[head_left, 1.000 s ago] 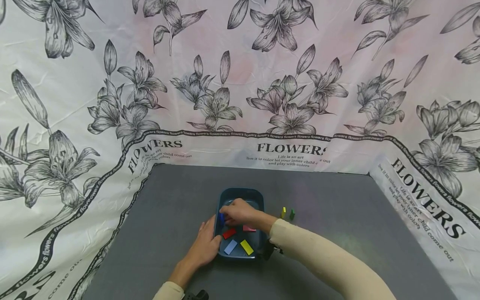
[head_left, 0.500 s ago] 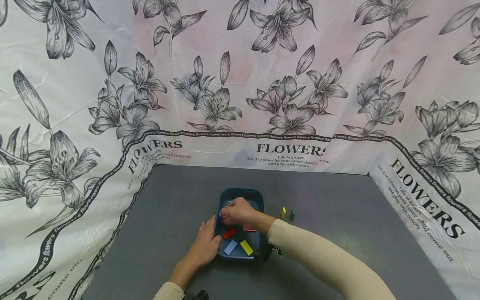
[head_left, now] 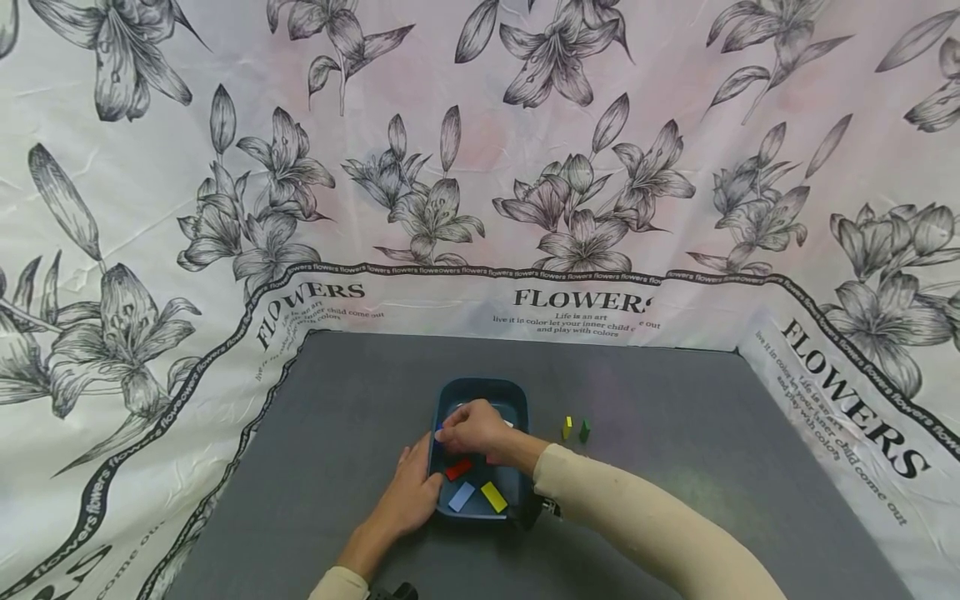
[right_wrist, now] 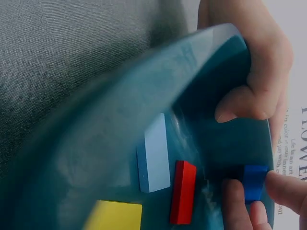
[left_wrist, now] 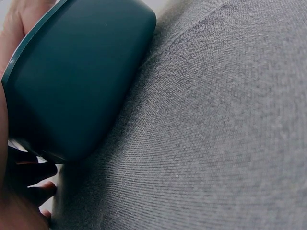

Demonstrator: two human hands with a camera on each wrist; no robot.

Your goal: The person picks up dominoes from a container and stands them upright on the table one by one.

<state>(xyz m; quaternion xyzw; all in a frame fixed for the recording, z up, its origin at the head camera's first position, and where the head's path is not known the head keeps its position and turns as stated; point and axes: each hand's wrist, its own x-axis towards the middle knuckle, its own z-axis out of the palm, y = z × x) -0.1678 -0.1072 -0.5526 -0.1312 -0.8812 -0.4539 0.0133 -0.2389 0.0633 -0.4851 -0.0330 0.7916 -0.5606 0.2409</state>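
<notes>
A dark teal tray (head_left: 480, 386) sits mid-table on the grey mat. My left hand (head_left: 412, 492) grips its left rim, with the thumb (right_wrist: 249, 103) hooked over the edge and inside the tray. My right hand (head_left: 450, 433) reaches over the tray and pinches a small blue block (right_wrist: 253, 181) between its fingertips (right_wrist: 234, 194), low near the left wall. On the tray floor lie a red block (head_left: 458, 468), a light blue block (head_left: 461, 496) and a yellow block (head_left: 493, 496). A pink block shows partly under my right wrist. The left wrist view shows only the tray's outer wall (left_wrist: 76, 81).
Two small blocks, one yellow (head_left: 567, 427) and one green (head_left: 583, 430), stand on the mat right of the tray. The grey mat (head_left: 675, 433) is ringed by a flower-printed cloth backdrop (head_left: 480, 167) on the left, back and right.
My right hand has shifted slightly toward the tray's left wall with the blue block, which now shows less in the head view. The left hand and the tray have stayed put.
</notes>
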